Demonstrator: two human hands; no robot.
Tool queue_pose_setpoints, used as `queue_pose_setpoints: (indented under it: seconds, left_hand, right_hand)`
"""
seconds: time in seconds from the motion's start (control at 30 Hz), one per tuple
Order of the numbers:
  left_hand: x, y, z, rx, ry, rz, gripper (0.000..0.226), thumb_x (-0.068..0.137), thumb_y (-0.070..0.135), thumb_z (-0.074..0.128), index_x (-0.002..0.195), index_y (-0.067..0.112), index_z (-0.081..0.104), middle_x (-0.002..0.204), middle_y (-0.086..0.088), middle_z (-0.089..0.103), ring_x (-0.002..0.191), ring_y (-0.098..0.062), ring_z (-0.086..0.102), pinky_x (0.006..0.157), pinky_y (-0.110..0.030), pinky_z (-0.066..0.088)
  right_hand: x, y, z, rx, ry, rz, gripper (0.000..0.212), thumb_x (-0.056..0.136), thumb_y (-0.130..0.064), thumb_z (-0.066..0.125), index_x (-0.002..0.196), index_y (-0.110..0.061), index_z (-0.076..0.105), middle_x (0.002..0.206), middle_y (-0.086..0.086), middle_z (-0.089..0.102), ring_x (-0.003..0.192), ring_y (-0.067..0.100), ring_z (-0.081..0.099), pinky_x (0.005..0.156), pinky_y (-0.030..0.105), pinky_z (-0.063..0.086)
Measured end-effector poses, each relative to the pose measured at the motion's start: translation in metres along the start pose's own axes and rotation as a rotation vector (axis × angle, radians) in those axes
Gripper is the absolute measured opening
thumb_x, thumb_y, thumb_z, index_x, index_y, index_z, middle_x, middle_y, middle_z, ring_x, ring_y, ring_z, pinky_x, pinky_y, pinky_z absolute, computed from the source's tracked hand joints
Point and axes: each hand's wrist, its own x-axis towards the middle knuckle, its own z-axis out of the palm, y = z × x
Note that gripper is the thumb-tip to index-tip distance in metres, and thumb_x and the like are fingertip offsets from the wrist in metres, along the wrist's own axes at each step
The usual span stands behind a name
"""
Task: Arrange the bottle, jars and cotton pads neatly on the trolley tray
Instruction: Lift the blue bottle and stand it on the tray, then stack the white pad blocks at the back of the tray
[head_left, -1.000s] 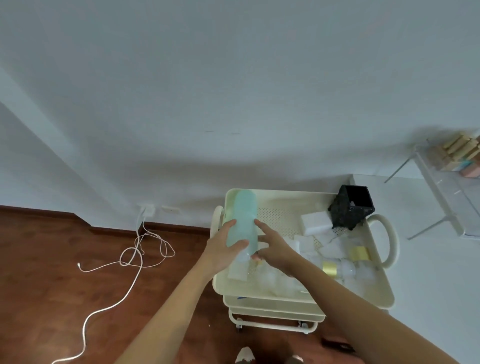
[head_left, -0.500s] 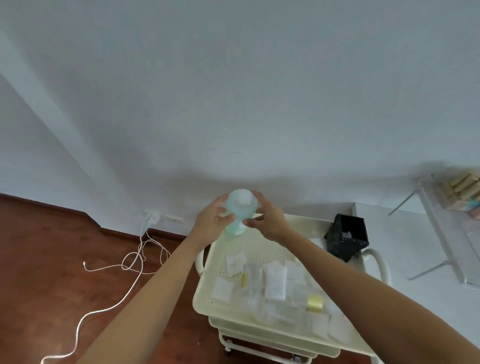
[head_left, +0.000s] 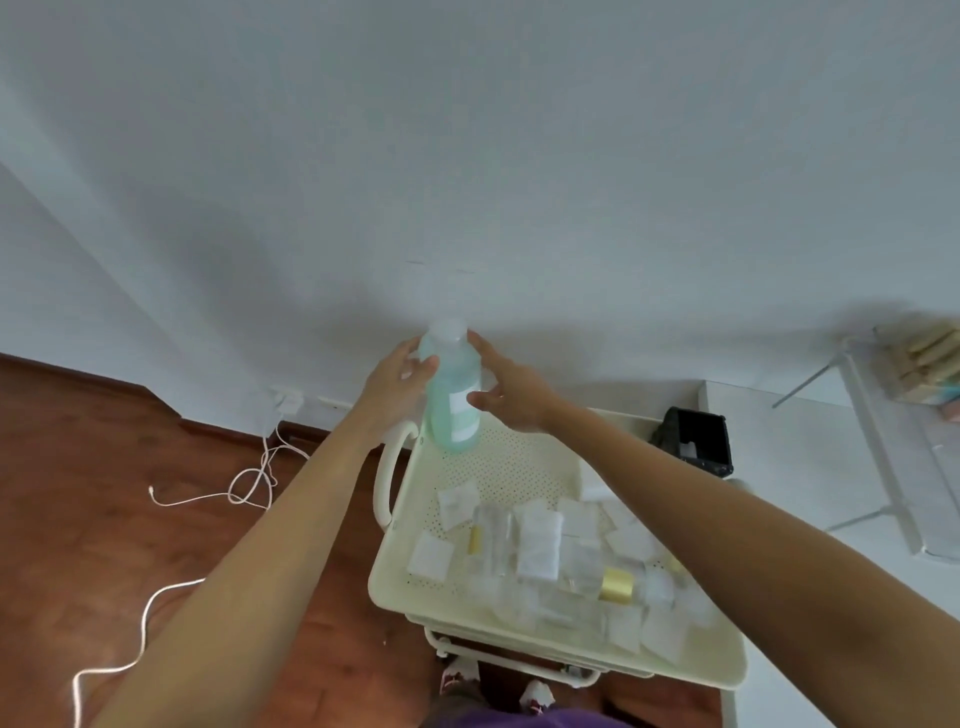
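One bottle (head_left: 453, 395) is standing at the tray's (head_left: 395, 587) eleven o'clock corner, the left hand (head_left: 400, 387) gripping it and the right hand's (head_left: 511, 397) fingers spreading beside it, while jars (head_left: 615, 586) and cotton pads (head_left: 540, 543) are lying jumbled toward five o'clock.

left hand (head_left: 400, 384), right hand (head_left: 511, 395) (fingers spread)

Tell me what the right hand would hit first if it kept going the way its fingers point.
The right hand points left toward the green bottle, so it would likely meet the bottle's side first, at once. Whether the fingertips already touch it is unclear.
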Motion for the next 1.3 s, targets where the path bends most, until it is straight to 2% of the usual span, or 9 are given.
queue_pose_setpoints:
  seconds: [0.17, 0.27, 0.37, 0.5, 0.67, 0.83, 0.97, 1.13, 1.3]
  left_hand:
    - [-0.012, -0.018, 0.017, 0.074, 0.236, 0.076, 0.059, 0.093, 0.039, 0.057, 0.140, 0.011, 0.035, 0.134, -0.004, 0.049, 0.112, -0.015, 0.051, 0.095, -0.033, 0.043]
    - [-0.039, -0.032, 0.041, 0.203, 0.435, 0.370, 0.048, 0.090, 0.030, 0.062, 0.127, 0.009, 0.039, 0.123, -0.006, 0.042, 0.111, -0.018, 0.046, 0.096, -0.028, 0.040]
    - [-0.063, -0.053, 0.067, 0.368, 0.079, 0.569, 0.040, 0.087, 0.035, 0.062, 0.120, 0.020, 0.043, 0.121, 0.006, 0.040, 0.113, -0.009, 0.042, 0.096, -0.023, 0.040]
    - [-0.073, -0.082, 0.105, 0.644, -0.580, 0.489, 0.073, 0.077, 0.042, 0.068, 0.139, 0.026, 0.031, 0.148, 0.002, 0.025, 0.138, -0.016, 0.026, 0.113, -0.041, 0.034]
    - [-0.063, -0.093, 0.128, 0.786, -0.801, 0.366, 0.103, 0.070, 0.043, 0.074, 0.149, 0.024, 0.011, 0.153, -0.002, 0.024, 0.138, -0.023, 0.027, 0.117, -0.041, 0.021]
    - [-0.059, -0.097, 0.135, 0.811, -0.772, 0.392, 0.099, 0.068, 0.047, 0.074, 0.147, 0.020, 0.020, 0.141, -0.003, 0.038, 0.122, -0.024, 0.041, 0.108, -0.036, 0.031]
    - [-0.056, -0.094, 0.131, 0.542, -0.716, 0.294, 0.097, 0.065, 0.049, 0.075, 0.144, 0.023, 0.025, 0.137, 0.002, 0.041, 0.121, -0.017, 0.044, 0.098, -0.029, 0.040]
    - [-0.040, -0.085, 0.119, 0.218, -0.488, 0.107, 0.089, 0.058, 0.047, 0.080, 0.130, 0.028, 0.032, 0.125, 0.008, 0.041, 0.115, -0.014, 0.048, 0.091, -0.029, 0.051]
    - [-0.017, -0.076, 0.117, 0.448, -0.349, 0.252, 0.090, 0.060, 0.035, 0.082, 0.130, 0.025, 0.026, 0.127, -0.001, 0.032, 0.113, -0.017, 0.040, 0.091, -0.029, 0.044]
  right_hand:
    - [-0.023, 0.020, -0.020, 0.051, -0.025, 0.014, 0.076, 0.094, -0.019, 0.060, 0.153, -0.031, 0.013, 0.151, 0.010, 0.039, 0.111, 0.025, 0.061, 0.101, 0.034, 0.043]
    - [-0.045, 0.055, -0.027, 0.058, 0.061, 0.141, 0.058, 0.095, -0.017, 0.058, 0.148, -0.023, 0.034, 0.142, 0.009, 0.050, 0.106, 0.020, 0.061, 0.097, 0.031, 0.046]
    - [-0.073, 0.098, -0.022, -0.079, 0.094, 0.299, 0.050, 0.095, -0.013, 0.057, 0.142, -0.016, 0.041, 0.138, 0.010, 0.053, 0.118, 0.023, 0.055, 0.103, 0.033, 0.043]
    - [-0.098, 0.133, 0.001, -0.241, 0.013, 0.434, 0.066, 0.090, -0.002, 0.059, 0.148, -0.009, 0.029, 0.152, 0.013, 0.036, 0.135, 0.029, 0.041, 0.108, 0.033, 0.037]
    - [-0.100, 0.154, 0.020, -0.376, 0.005, 0.420, 0.082, 0.080, 0.015, 0.057, 0.149, -0.003, 0.018, 0.154, 0.018, 0.022, 0.137, 0.032, 0.037, 0.112, 0.033, 0.035]
    - [-0.093, 0.164, 0.027, -0.514, 0.016, 0.407, 0.062, 0.081, 0.013, 0.058, 0.136, -0.001, 0.035, 0.135, 0.019, 0.040, 0.119, 0.028, 0.051, 0.102, 0.034, 0.046]
    - [-0.095, 0.162, 0.019, -0.431, 0.010, 0.440, 0.046, 0.085, -0.002, 0.061, 0.127, -0.001, 0.042, 0.124, 0.018, 0.046, 0.107, 0.028, 0.054, 0.090, 0.030, 0.050]
    - [-0.097, 0.151, 0.006, -0.194, 0.169, 0.423, 0.059, 0.080, -0.023, 0.071, 0.128, -0.007, 0.041, 0.117, 0.011, 0.050, 0.096, 0.021, 0.045, 0.081, 0.028, 0.040]
    - [-0.084, 0.138, 0.002, -0.181, 0.173, 0.399, 0.067, 0.081, -0.029, 0.068, 0.139, -0.014, 0.037, 0.127, 0.012, 0.041, 0.107, 0.029, 0.050, 0.086, 0.031, 0.042]
